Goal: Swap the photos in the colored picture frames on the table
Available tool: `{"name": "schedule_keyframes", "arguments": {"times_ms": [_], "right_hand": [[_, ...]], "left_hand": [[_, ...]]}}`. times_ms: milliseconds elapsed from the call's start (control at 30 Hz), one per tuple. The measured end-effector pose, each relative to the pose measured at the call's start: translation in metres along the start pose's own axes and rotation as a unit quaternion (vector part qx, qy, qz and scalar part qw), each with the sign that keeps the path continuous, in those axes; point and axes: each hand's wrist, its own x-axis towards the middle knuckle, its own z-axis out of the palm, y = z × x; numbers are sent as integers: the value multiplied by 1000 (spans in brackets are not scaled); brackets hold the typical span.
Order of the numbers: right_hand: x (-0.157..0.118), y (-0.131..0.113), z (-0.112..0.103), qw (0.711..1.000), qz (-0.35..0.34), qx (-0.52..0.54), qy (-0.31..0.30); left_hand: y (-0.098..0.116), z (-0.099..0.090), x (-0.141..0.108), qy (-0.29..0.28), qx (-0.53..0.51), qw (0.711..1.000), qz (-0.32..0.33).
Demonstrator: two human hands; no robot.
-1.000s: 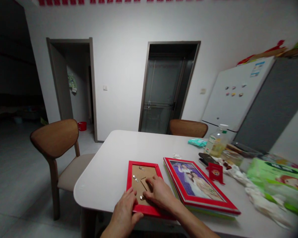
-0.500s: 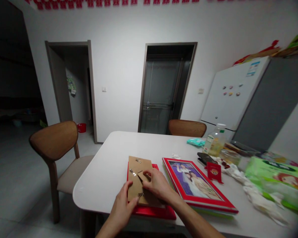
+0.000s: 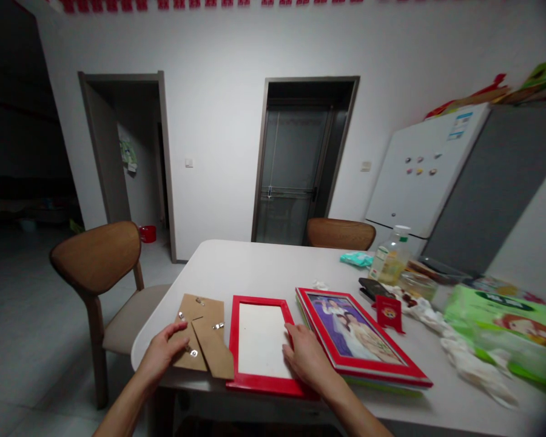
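The brown backing board (image 3: 216,349) of a picture frame lies at the left, with metal clips and a folding stand leg on its upper side. My left hand (image 3: 159,352) is at its left edge, thumb and fingers closed on the board. Beside it lies a red picture frame (image 3: 266,384), its opening showing a plain white sheet (image 3: 260,340). On the frame's right side rests my right hand (image 3: 309,358), fingers curled round the rim. Just right of that hand, a second red frame with a group photo (image 3: 359,334) lies on a stack.
A red card stand (image 3: 389,314), dark phone-like object (image 3: 374,288), bottle (image 3: 390,258), crumpled tissues (image 3: 471,364) and green tissue pack (image 3: 505,321) crowd the right of the white table (image 3: 246,267). Wooden chairs stand at the left (image 3: 100,255) and far side (image 3: 341,233).
The backing board has moved left, off the red frame, uncovering the white sheet. My left hand went left with it. My right hand let go of the stand leg and moved to the frame's right rim.
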Motion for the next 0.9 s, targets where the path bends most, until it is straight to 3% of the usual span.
{"name": "schedule_keyframes", "arguments": {"times_ms": [200, 300, 367, 433, 500, 600, 700, 767, 833, 900], "right_hand": [[10, 2, 9, 999, 46, 18, 2], [15, 0, 3, 985, 91, 145, 16], [15, -5, -7, 940, 129, 315, -9], [13, -14, -19, 857, 149, 491, -41], [8, -26, -32, 784, 138, 604, -48], [2, -39, -45, 746, 105, 656, -45], [0, -42, -48, 746, 82, 658, -50], [4, -38, -45, 771, 79, 630, -43], [9, -30, -40, 828, 82, 553, -39], [14, -21, -34, 905, 69, 420, -32]], "left_hand": [[-9, -7, 16, 62, 116, 990, 60], [-6, 10, 10, 96, 148, 980, 92], [1, 32, -3, 86, 157, 977, 119], [11, 59, -22, 33, 167, 970, 173], [24, 87, -39, -16, 167, 960, 223], [41, 116, -54, -42, 179, 940, 286], [52, 125, -55, -34, 202, 914, 351], [56, 120, -52, -27, 202, 904, 377], [58, 110, -48, 9, 187, 912, 365], [58, 94, -44, 69, 159, 932, 317]]}}
